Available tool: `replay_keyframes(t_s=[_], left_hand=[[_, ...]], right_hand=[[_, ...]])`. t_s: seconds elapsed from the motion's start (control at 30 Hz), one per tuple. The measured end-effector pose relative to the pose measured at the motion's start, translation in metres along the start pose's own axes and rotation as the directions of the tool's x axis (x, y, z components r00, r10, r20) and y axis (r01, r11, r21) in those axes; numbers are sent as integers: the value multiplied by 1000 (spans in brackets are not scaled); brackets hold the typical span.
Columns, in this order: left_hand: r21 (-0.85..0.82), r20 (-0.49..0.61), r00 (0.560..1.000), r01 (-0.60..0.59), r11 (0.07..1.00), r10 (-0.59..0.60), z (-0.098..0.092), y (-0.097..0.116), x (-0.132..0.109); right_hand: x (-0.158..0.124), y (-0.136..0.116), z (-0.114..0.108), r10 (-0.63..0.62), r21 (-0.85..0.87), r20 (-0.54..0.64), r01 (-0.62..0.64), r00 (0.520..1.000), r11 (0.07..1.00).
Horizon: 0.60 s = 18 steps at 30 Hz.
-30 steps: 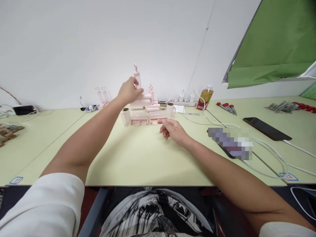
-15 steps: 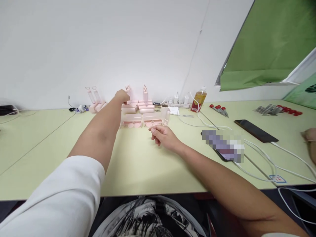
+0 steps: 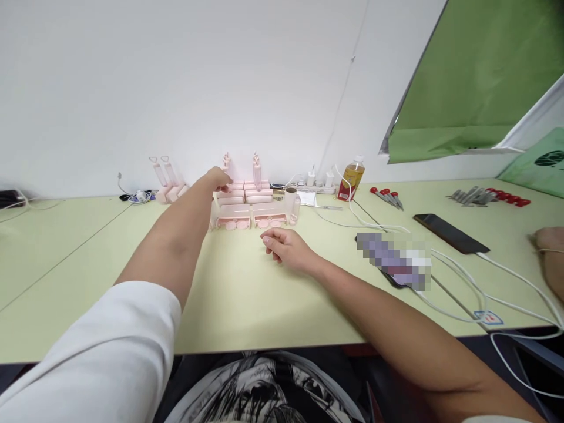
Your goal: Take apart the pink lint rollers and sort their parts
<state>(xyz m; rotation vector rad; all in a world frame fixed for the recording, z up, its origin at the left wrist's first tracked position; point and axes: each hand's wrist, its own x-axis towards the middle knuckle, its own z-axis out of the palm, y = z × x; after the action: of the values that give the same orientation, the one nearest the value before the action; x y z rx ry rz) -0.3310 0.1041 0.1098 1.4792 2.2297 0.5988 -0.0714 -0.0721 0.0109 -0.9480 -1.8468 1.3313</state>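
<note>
My left hand (image 3: 219, 178) reaches to the back of the table, over the left end of the pink cylinders (image 3: 232, 196) stacked near the wall. Its fingers look bent and closed, and what they hold, if anything, is hidden. Just beyond it stands a pink tube with a twisted top (image 3: 226, 160); a similar clear pink tube (image 3: 257, 174) stands to its right. My right hand (image 3: 284, 247) hovers low or rests on the table, fingers loosely bent and a little apart, with nothing in it. In front of it lie two pink open-front boxes (image 3: 270, 220) with round pink pieces.
Two tubes with heart-shaped loops (image 3: 164, 170) stand at the back left. A drink bottle (image 3: 352, 178), power strip (image 3: 321, 189) and tweezers (image 3: 329, 207) are at the back right. Phones (image 3: 452, 233) with white cables and red-tipped tools (image 3: 386, 197) lie right. Another person's hand (image 3: 549, 252) shows there.
The whole view has shifted slightly. My left hand remains at the pink cylinders, its fingers a little lower and more bent. My right hand has hardly moved.
</note>
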Motion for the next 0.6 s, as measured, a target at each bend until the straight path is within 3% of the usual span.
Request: replay_keyframes(t_s=[0.13,0.23,0.3,0.4,0.47,0.6], left_hand=[[35,-56,994,-93,995,95,-27,1,-14],[41,-130,969,-207,978,210,-47,-2,-45],[37,-237,935,-265,964,266,-52,-11,-71],[50,-438,827,-371,927,354,-43,-38,-106],[75,-546,764,-364,928,343,-29,-63,-119],[62,-604,749,-296,953,272,2,-105,-121]], right_hand=[[0,3,-1,18,-60,-1,-18,1000,998],[0,4,0,31,-88,20,-29,999,996],[0,4,0,31,-109,36,-27,999,994],[0,5,2,25,-132,50,-19,998,991],[0,8,3,29,-135,58,-21,998,991],[2,16,2,45,-149,76,-33,996,988]])
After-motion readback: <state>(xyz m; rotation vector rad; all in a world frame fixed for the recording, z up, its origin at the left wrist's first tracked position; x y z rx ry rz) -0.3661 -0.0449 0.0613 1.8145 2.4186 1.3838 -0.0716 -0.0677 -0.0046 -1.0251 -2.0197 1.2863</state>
